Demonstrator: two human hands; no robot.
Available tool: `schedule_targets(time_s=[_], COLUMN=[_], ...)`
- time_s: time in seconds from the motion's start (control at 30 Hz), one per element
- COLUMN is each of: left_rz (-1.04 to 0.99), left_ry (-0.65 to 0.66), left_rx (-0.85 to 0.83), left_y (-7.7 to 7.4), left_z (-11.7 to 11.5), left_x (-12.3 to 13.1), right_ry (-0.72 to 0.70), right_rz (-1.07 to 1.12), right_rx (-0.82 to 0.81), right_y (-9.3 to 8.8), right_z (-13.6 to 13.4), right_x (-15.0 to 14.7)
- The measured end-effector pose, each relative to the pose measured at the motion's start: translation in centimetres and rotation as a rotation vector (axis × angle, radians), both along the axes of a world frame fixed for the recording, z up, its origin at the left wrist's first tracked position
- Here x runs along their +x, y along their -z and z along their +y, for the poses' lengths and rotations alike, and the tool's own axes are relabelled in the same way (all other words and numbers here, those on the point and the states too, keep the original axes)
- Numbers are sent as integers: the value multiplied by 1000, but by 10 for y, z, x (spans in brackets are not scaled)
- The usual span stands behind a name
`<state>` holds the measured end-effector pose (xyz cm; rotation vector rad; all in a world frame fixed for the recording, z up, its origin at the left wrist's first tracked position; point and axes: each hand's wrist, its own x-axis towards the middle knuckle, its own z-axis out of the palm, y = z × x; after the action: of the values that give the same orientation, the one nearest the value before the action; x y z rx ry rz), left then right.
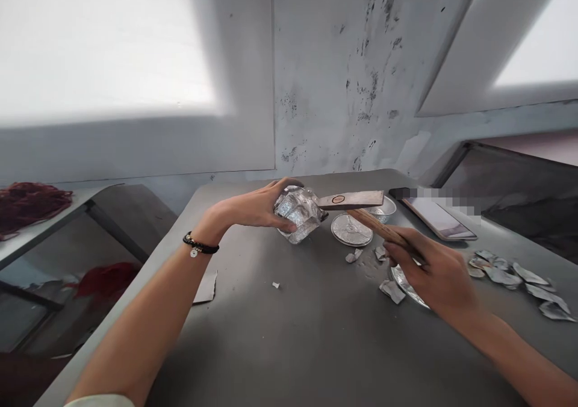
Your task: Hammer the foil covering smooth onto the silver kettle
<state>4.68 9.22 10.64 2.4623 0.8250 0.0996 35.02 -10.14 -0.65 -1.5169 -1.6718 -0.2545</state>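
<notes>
My left hand [264, 207] is wrapped round a rounded, faceted silver object [300, 217] with a crinkled, foil-like surface, tilted above the grey table. My right hand [436, 268] grips the wooden handle of a hammer [352, 200]. The hammer's narrow metal head, marked with a dark oval, reaches to the right side of the silver object; whether it touches cannot be told. Behind and below the head are a round silver disc [352, 230] and a shiny silver bowl [387, 209]. Another silver round piece [409, 286] is partly hidden under my right hand.
A phone [445, 216] lies at the table's back right. Several curled pale scraps [515, 274] are at the right, with smaller bits [392, 291] near the middle. A flat pale piece [206, 286] lies by my left forearm. Dark red strands [34, 205] sit on a left-hand table.
</notes>
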Motion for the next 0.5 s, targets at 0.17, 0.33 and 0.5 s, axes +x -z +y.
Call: schedule_targets(time_s=[0.17,0.33,0.5], left_rz=[-40,-63,-56], left_ry=[-32,-79,-94], left_rx=[17,6,7], left_y=[3,7,10], left_z=[6,7,5], left_x=[-5,-7,-4], right_ry=[-38,-75,-71], right_rz=[20,18,-42], right_rx=[-3,-8,-4], right_y=[3,6,9], right_z=[1,0,0], right_x=[-1,5,8])
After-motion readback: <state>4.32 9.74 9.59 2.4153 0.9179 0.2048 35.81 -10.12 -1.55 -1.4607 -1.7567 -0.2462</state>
